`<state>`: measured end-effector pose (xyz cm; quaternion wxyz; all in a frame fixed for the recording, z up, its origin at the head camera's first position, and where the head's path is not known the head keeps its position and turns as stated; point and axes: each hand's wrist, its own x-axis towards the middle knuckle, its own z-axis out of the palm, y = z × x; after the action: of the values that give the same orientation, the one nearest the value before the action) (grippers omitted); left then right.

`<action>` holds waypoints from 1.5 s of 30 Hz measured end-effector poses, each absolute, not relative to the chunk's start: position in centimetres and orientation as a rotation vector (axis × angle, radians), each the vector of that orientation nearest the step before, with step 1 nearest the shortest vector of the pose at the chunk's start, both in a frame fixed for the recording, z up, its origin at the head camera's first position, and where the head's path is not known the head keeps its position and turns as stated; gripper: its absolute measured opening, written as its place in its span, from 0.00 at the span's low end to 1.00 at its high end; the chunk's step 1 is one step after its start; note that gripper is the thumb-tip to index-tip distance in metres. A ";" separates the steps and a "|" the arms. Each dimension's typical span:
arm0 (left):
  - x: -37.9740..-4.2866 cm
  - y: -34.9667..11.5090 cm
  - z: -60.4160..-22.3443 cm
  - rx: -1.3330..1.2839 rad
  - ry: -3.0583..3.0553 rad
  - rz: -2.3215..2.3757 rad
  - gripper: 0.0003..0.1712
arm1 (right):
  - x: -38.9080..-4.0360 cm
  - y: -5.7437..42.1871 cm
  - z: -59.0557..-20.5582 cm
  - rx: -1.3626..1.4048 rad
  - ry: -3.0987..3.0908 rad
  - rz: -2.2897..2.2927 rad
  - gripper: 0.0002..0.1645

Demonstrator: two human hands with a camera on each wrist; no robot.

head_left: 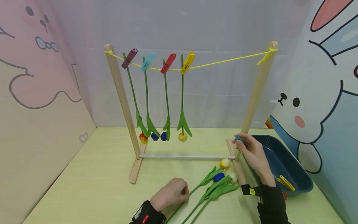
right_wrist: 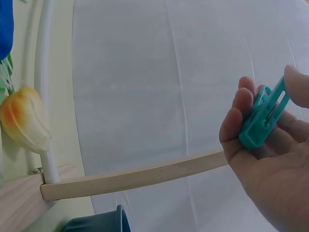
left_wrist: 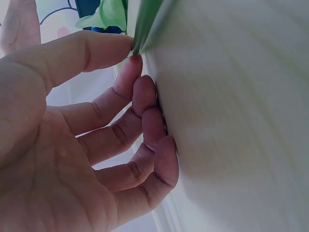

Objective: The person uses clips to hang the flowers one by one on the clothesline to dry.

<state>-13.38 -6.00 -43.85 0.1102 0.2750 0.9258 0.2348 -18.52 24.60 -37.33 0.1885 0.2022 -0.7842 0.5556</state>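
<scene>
My left hand (head_left: pixel 171 193) is low over the table and pinches the green stem of an artificial tulip (head_left: pixel 224 163) with a white, yellow and orange bloom. In the left wrist view, thumb and index fingertip meet at the stem (left_wrist: pixel 140 36). My right hand (head_left: pixel 254 152), beside the frame's right post, holds a teal clothespin (right_wrist: pixel 263 118) between thumb and fingers. Blue (head_left: pixel 218 177) and white (head_left: pixel 233 178) tulips lie next to the pinched one. Tulips hang upside down from a yellow string (head_left: pixel 223 60), held by purple (head_left: pixel 129 58), light blue (head_left: pixel 148 61), red (head_left: pixel 168 63) and yellow (head_left: pixel 188 62) clothespins.
The string spans two wooden posts (head_left: pixel 260 84) joined below by a white bar (head_left: pixel 187 156). At the right stands a dark blue basin (head_left: pixel 303 183) with yellow clothespins (head_left: pixel 286 183) inside. A pale curtain (head_left: pixel 218 93) hangs behind the table.
</scene>
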 end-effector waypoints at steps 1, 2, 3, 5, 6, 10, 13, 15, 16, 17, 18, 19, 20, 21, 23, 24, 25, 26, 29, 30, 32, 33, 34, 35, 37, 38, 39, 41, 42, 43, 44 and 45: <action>-13.3 -6.0 -43.8 0.792 2.715 0.705 0.06 | -18.5 24.6 -37.3 0.568 -2.207 1.562 0.14; -13.3 -6.1 -43.7 0.771 2.709 0.723 0.06 | -18.5 24.6 -37.3 0.567 -2.207 1.557 0.14; -13.3 -6.1 -43.7 0.758 2.704 0.738 0.06 | -18.5 24.6 -37.3 0.567 -2.206 1.553 0.14; -13.2 -6.1 -43.6 0.731 2.695 0.770 0.06 | -18.4 24.6 -37.3 0.567 -2.202 1.552 0.14; -13.2 -6.1 -43.6 0.720 2.691 0.789 0.06 | -18.4 24.7 -37.3 0.568 -2.199 1.550 0.14; -13.3 -6.2 -43.5 0.688 2.692 0.836 0.06 | -18.5 24.7 -37.3 0.582 -2.181 1.559 0.15; -13.3 -6.3 -43.5 0.670 2.691 0.869 0.06 | -18.6 24.7 -37.3 0.606 -2.160 1.582 0.17; -13.3 -6.3 -43.5 0.656 2.689 0.891 0.06 | -18.6 24.7 -37.3 0.618 -2.148 1.595 0.18; -13.3 -6.4 -43.5 0.647 2.687 0.904 0.06 | -18.6 24.7 -37.3 0.622 -2.145 1.596 0.18; -13.3 -6.4 -43.5 0.640 2.686 0.916 0.06 | -18.6 24.7 -37.3 0.624 -2.142 1.596 0.18; -13.4 -6.4 -43.5 0.635 2.690 0.920 0.06 | -18.6 24.7 -37.3 0.624 -2.142 1.592 0.18; -13.4 -6.4 -43.5 0.632 2.690 0.929 0.06 | -18.6 24.7 -37.3 0.622 -2.143 1.586 0.18; -13.4 -6.4 -43.5 0.631 2.690 0.935 0.05 | -18.6 24.7 -37.2 0.619 -2.145 1.582 0.18; -13.4 -6.4 -43.4 0.631 2.686 0.947 0.05 | -18.6 24.7 -37.2 0.616 -2.147 1.577 0.18; -13.5 -6.4 -43.5 0.655 2.692 0.948 0.04 | -18.5 24.8 -37.2 0.611 -2.151 1.574 0.17; -13.5 -6.4 -43.5 0.670 2.696 0.946 0.04 | -18.5 24.8 -37.2 0.608 -2.153 1.572 0.17; -13.5 -6.5 -43.5 0.686 2.700 0.942 0.05 | -18.5 24.8 -37.2 0.604 -2.155 1.571 0.17; -13.5 -6.5 -43.5 0.703 2.703 0.935 0.05 | -18.5 24.8 -37.2 0.599 -2.156 1.572 0.17; -13.5 -6.5 -43.4 0.757 2.705 0.906 0.08 | -18.5 24.9 -37.2 0.581 -2.163 1.561 0.16; -13.6 -6.4 -43.4 0.773 2.708 0.894 0.10 | -18.5 24.9 -37.2 0.575 -2.163 1.559 0.16; -13.6 -6.4 -43.3 0.812 2.731 0.854 0.11 | -18.4 25.0 -37.2 0.564 -2.166 1.557 0.15; -13.7 -6.4 -43.3 0.836 2.754 0.830 0.10 | -18.4 25.0 -37.3 0.559 -2.168 1.556 0.15; -13.7 -6.4 -43.3 0.851 2.778 0.812 0.09 | -18.4 25.1 -37.2 0.556 -2.168 1.561 0.15; -13.7 -6.4 -43.3 0.864 2.807 0.794 0.08 | -18.4 25.1 -37.2 0.552 -2.168 1.566 0.15; -13.7 -6.5 -43.4 0.881 2.861 0.771 0.06 | -18.4 25.2 -37.2 0.544 -2.167 1.567 0.15; -13.7 -6.5 -43.4 0.880 2.884 0.772 0.06 | -18.4 25.2 -37.2 0.540 -2.164 1.568 0.15; -13.8 -6.5 -43.4 0.877 2.902 0.780 0.06 | -18.4 25.2 -37.2 0.537 -2.160 1.568 0.15; -13.8 -6.6 -43.4 0.853 2.927 0.806 0.06 | -18.4 25.3 -37.2 0.536 -2.145 1.565 0.16; -13.9 -6.6 -43.4 0.842 2.938 0.818 0.06 | -18.4 25.3 -37.2 0.537 -2.136 1.563 0.16; -13.9 -6.6 -43.4 0.830 2.949 0.829 0.06 | -18.5 25.3 -37.2 0.538 -2.125 1.563 0.16; -14.0 -6.6 -43.4 0.821 2.956 0.840 0.06 | -18.5 25.3 -37.1 0.542 -2.116 1.565 0.16; -14.1 -6.6 -43.4 0.813 2.961 0.857 0.06 | -18.6 25.3 -37.1 0.546 -2.108 1.567 0.15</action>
<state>-14.06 -6.64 -43.38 -0.0229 0.2550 0.9286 0.2687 -18.55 25.32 -37.13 0.2271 0.1983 -0.7652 0.5688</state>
